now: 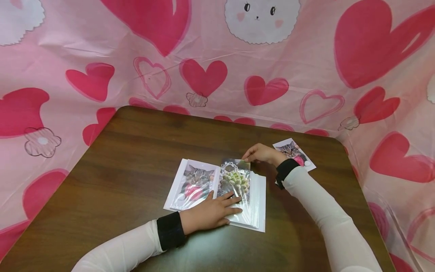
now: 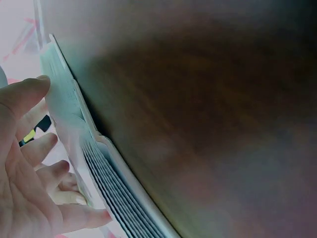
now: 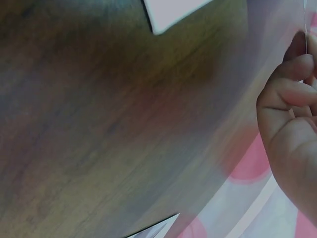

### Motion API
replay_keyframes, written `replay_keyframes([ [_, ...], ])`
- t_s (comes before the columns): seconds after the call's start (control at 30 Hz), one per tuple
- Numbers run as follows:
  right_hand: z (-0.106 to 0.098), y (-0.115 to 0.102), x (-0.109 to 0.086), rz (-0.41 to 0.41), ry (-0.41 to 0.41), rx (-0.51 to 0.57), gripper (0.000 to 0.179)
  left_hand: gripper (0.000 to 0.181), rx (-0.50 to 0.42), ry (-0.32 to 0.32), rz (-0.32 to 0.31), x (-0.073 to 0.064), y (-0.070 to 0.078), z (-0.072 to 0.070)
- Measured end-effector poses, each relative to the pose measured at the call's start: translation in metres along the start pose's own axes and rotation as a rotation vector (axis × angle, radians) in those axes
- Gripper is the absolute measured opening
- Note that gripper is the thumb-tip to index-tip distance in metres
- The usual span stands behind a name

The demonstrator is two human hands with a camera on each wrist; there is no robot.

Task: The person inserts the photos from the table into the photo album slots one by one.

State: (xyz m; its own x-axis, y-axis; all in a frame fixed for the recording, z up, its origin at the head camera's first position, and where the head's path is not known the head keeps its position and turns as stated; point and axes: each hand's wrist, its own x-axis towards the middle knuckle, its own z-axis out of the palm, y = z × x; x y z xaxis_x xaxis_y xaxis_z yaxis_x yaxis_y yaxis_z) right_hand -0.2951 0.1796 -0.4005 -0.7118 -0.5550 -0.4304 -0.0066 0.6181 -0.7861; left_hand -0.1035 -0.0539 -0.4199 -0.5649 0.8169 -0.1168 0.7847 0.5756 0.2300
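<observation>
A white photo album [image 1: 261, 204] lies spread on the table, its left page showing a cat photo [image 1: 195, 181] under a clear sleeve. On the right page, a photo of a succulent plant [image 1: 235, 179] sits partly inside the clear pocket, its top edge sticking out above. My right hand [image 1: 261, 154] pinches that photo at its top right corner between thumb and fingers; the thin edge also shows in the right wrist view. My left hand [image 1: 212, 211] rests with spread fingers on the lower part of the right page. Stacked page edges [image 2: 116, 191] show in the left wrist view.
Another cat photo [image 1: 307, 162] lies on the brown wooden table [image 1: 112, 181] to the right, partly behind my right wrist. A pink cloth with hearts [image 1: 204, 49] hangs behind the table and along its sides.
</observation>
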Motion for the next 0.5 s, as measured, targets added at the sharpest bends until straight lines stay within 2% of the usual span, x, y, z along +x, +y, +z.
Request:
replay_keyframes([
  [0.33,0.011,-0.01,-0.004,-0.039,-0.171,-0.102,0.019,0.051,-0.003,0.009,0.022,0.001,-0.001,-0.001],
  [0.5,0.018,-0.011,-0.006,0.026,-0.164,-0.105,0.026,0.052,-0.021,0.015,0.03,0.001,-0.003,-0.001],
])
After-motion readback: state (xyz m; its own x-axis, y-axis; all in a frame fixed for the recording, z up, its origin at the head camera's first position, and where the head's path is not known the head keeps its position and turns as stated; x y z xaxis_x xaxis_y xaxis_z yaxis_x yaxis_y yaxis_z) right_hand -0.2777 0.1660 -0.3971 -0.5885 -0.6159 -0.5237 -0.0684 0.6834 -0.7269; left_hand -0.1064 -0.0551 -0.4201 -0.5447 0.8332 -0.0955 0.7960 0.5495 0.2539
